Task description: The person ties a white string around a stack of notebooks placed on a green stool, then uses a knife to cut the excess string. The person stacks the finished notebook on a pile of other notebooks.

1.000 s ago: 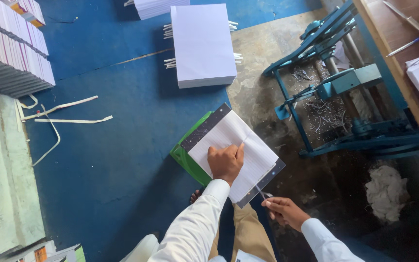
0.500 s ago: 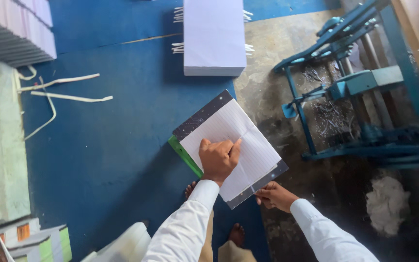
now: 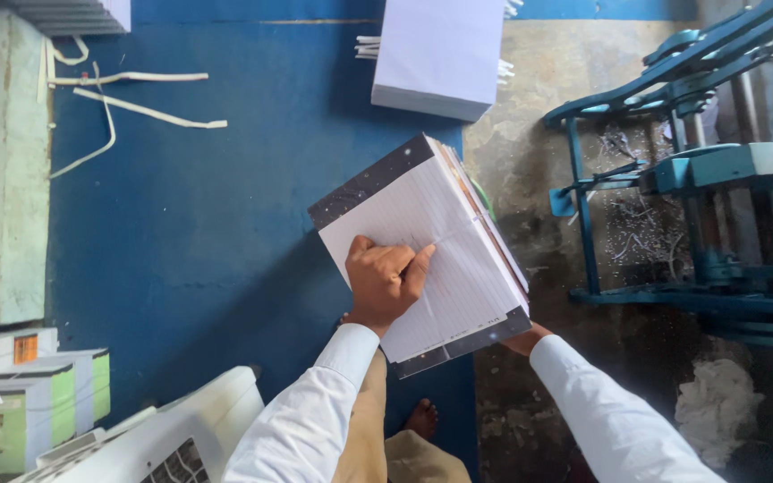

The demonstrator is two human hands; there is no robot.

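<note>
I am pressing my left hand [image 3: 385, 279], fingers curled, flat on the ruled top sheet of the notebook stack [image 3: 427, 250], whose long axis is running diagonally away from me toward the white paper pile [image 3: 440, 54]. My right hand [image 3: 522, 340] is gripping the stack's near corner from beneath, mostly hidden.
</note>
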